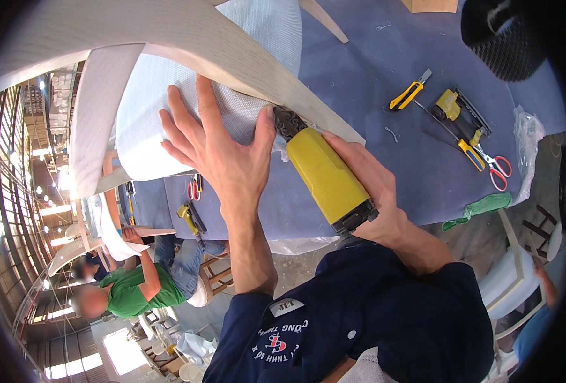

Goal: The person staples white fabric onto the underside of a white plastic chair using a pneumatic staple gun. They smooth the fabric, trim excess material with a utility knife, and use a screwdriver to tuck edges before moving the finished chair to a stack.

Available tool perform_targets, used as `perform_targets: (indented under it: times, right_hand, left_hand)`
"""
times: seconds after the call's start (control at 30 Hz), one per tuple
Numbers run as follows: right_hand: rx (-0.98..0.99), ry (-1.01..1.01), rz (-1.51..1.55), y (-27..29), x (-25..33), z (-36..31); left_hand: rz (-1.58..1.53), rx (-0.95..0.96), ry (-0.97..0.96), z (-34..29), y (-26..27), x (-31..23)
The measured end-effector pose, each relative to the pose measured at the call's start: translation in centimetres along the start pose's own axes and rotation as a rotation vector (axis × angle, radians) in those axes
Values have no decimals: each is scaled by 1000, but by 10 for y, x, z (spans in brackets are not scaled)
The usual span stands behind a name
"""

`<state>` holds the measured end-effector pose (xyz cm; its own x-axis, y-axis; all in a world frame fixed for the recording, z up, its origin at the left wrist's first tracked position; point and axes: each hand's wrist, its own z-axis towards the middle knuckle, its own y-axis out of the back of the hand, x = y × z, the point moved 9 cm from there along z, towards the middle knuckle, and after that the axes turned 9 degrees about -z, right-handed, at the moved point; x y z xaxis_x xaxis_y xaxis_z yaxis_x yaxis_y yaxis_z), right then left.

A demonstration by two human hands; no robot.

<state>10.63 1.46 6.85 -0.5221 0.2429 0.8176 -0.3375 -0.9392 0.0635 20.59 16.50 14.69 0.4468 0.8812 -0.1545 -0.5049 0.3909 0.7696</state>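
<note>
A pale wooden chair frame [251, 60] with a light grey-white fabric seat [149, 96] lies on the blue-covered table [359, 96]. My left hand [222, 150] rests on the fabric with its fingers spread. Its thumb touches or nearly touches the dark nose of a yellow staple gun [326, 172]. Wrapped around that staple gun is my right hand [372, 179], its fingers partly hidden behind the body. The tool's nose sits where the fabric meets the wooden rail; its exact contact point cannot be made out.
To the right lie a yellow utility knife [405, 96], another staple gun [449, 104], a screwdriver [471, 155] and red-handled scissors [500, 172]. Clear plastic [527, 143] and green netting [477, 209] hang near the table edge. A person in green [139, 290] works at the left.
</note>
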Motion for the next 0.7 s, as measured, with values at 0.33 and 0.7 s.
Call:
perform_targets:
  times: [0.33,0.7]
  right_hand:
    - [33,-38,44,3,-2,5]
    - [51,-16,-6,2,3,5]
  left_hand:
    - [34,-5,60,-2,4,-3]
    - [5,0,45,-2,1,-1]
